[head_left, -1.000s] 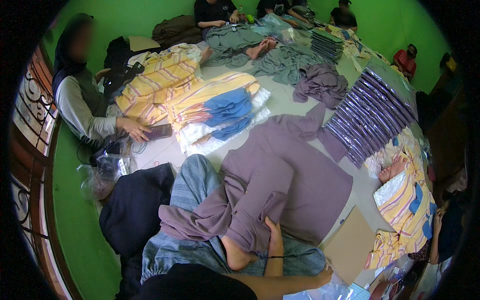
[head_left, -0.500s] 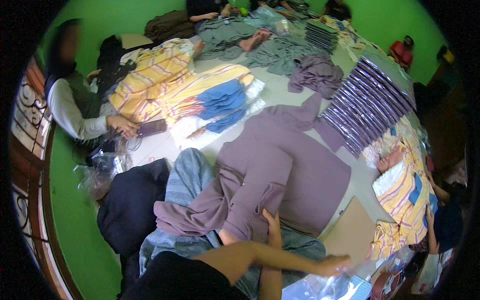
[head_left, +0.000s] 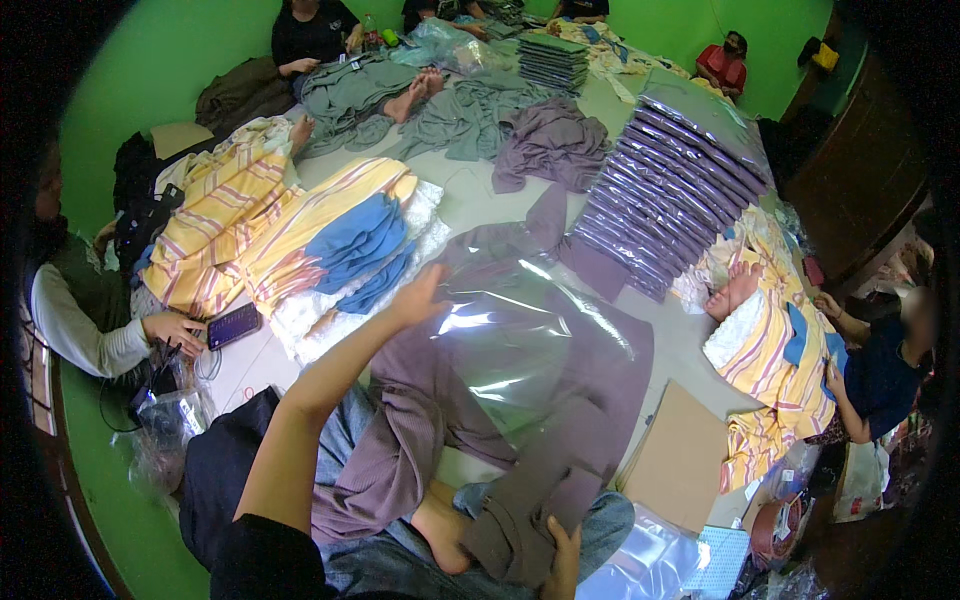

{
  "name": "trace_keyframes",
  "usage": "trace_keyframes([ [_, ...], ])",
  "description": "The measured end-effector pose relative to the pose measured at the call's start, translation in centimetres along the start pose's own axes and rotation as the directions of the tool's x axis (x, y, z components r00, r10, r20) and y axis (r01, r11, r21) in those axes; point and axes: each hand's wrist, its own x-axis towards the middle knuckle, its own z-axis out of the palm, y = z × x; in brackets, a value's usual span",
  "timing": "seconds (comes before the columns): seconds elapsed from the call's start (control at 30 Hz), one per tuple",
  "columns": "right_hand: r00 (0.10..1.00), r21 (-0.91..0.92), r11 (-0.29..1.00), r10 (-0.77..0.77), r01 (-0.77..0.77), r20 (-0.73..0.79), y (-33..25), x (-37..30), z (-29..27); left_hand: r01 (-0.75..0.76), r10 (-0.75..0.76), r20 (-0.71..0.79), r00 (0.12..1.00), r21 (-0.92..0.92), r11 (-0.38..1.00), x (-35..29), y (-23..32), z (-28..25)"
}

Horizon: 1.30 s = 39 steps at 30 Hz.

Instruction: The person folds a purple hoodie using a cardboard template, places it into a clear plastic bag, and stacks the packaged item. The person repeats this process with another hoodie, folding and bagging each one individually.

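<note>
My left hand is stretched forward, closed on the edge of a clear plastic bag. The bag hangs spread out and shiny over a purple-grey garment lying across the floor and my lap. Close to my body, my right hand grips a folded part of purple-grey clothing, thumb on top and most fingers hidden beneath. Whether this folded part joins the spread garment, I cannot tell. My bare foot shows beside it.
A tall stack of bagged purple garments leans at the right. Brown cardboard sheets and more clear bags lie near my right. Co-workers sit around, one at the left holding a phone. Yellow striped cloth lies far left.
My left hand has swung from the bags at lower right to forward left, bringing a clear bag. My right hand has come nearer with the folded clothing. The view has shifted right.
</note>
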Motion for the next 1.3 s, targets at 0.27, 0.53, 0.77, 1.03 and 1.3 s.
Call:
trace_keyframes([
  [0.27, 0.990, 0.092, 0.996, 0.012, 0.001, -0.141, -0.2, -0.1, -0.3, 0.091, 0.050, -0.246, 0.968, 0.528, 0.844, -0.4, -0.5, 5.0],
  [0.53, 0.994, 0.039, 0.998, 0.038, -0.042, 0.098, -0.5, 3.3, 2.4, -0.152, 0.181, 0.162, 0.970, -0.176, 0.973, -5.7, 5.8, 14.4],
  [0.77, 0.963, 0.085, 0.996, 0.016, -0.041, 0.271, 0.7, 5.2, 4.6, -0.115, 0.132, 0.084, 0.988, -0.180, 0.977, -5.1, 3.8, 15.4],
  [1.03, 0.952, -0.003, 0.997, 0.072, -0.075, 0.298, 1.3, 5.5, 4.6, 0.317, -0.314, 0.090, 0.945, -0.491, 0.811, -3.8, 5.0, 13.2],
  [1.3, 0.930, -0.033, 0.981, 0.191, -0.190, 0.313, -0.4, 5.5, 3.6, 0.054, -0.148, -0.147, 0.978, -0.505, 0.861, -5.5, 8.3, 8.3],
])
